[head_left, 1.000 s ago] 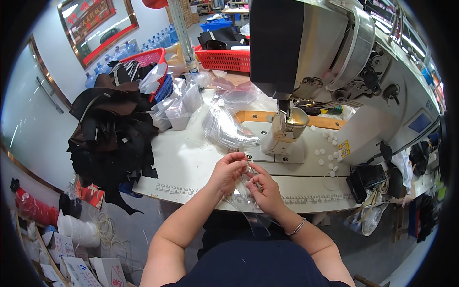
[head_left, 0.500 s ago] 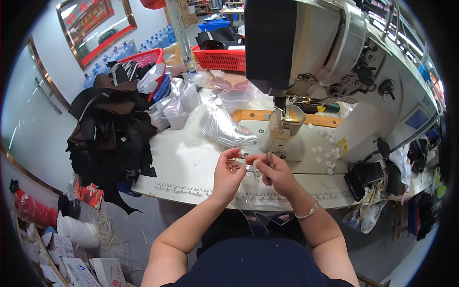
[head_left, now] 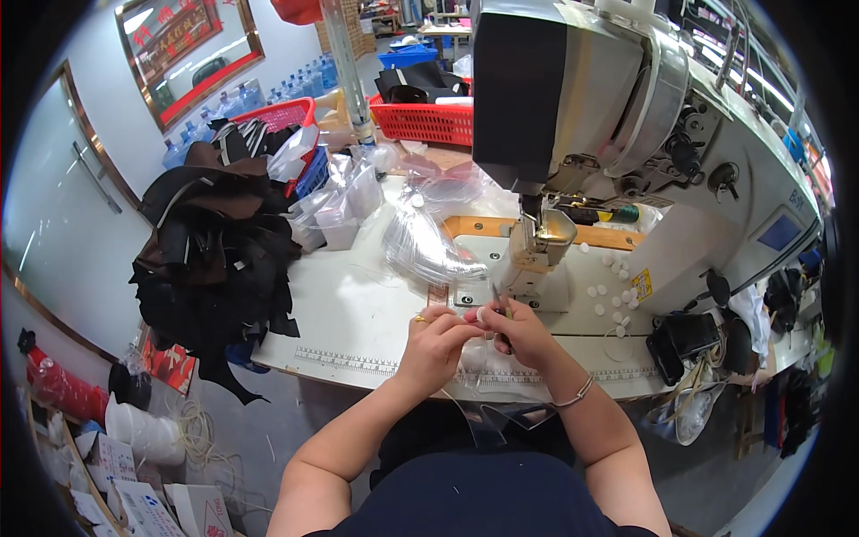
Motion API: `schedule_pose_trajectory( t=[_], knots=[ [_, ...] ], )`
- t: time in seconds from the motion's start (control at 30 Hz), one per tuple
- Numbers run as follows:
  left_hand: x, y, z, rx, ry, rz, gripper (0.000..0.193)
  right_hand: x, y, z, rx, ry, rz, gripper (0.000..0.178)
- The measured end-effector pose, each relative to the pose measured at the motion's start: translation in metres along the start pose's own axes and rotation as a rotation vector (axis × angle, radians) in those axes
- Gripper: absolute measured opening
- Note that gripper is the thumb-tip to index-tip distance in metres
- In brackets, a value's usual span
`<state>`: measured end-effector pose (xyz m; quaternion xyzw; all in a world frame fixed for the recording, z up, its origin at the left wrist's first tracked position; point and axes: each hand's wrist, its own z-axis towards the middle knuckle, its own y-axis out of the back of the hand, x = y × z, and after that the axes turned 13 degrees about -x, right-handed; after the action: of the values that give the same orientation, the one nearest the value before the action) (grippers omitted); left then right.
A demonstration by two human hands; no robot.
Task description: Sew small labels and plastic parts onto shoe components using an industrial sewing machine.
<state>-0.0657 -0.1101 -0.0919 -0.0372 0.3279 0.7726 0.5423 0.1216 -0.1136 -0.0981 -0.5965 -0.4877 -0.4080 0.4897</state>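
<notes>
My left hand (head_left: 435, 346) and my right hand (head_left: 523, 335) meet fingertip to fingertip above the front of the white sewing table (head_left: 344, 327). The left fingers are pinched together; what they grip is too small to make out. In my right hand is a thin pointed metal tool (head_left: 496, 292), its dark lower part showing beneath the fingers. A pale round spot shows at the right thumb; I cannot tell whether it is a disc. Under my hands a clear plastic sheet (head_left: 501, 415) hangs over the table's front edge. The sewing machine (head_left: 541, 228) stands just beyond.
Stacked clear plastic pieces (head_left: 425, 242) lie left of the needle post. Several white discs (head_left: 600, 290) are scattered to its right. A heap of black scraps (head_left: 215, 259) covers the table's left end. A black box (head_left: 683, 343) sits at the right, and a red basket (head_left: 425, 123) stands behind.
My left hand has turned over and its spread fingers have closed toward the right hand's fingertips. Both hands are slightly lower in the picture; the view has shifted a little.
</notes>
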Motion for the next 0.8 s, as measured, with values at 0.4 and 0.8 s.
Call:
schedule_pose_trajectory(
  t=[0.4, 0.8],
  knots=[
    [-0.064, 0.164, 0.054, -0.45, -0.108, -0.62, 0.01, -0.022, 0.006, 0.013, -0.029, -0.226, -0.084, 0.019],
    [-0.048, 0.13, 0.116, -0.146, 0.28, -0.471, 0.032, 0.059, -0.022, -0.036, 0.278, 0.559, 0.052, 0.006]
  ],
)
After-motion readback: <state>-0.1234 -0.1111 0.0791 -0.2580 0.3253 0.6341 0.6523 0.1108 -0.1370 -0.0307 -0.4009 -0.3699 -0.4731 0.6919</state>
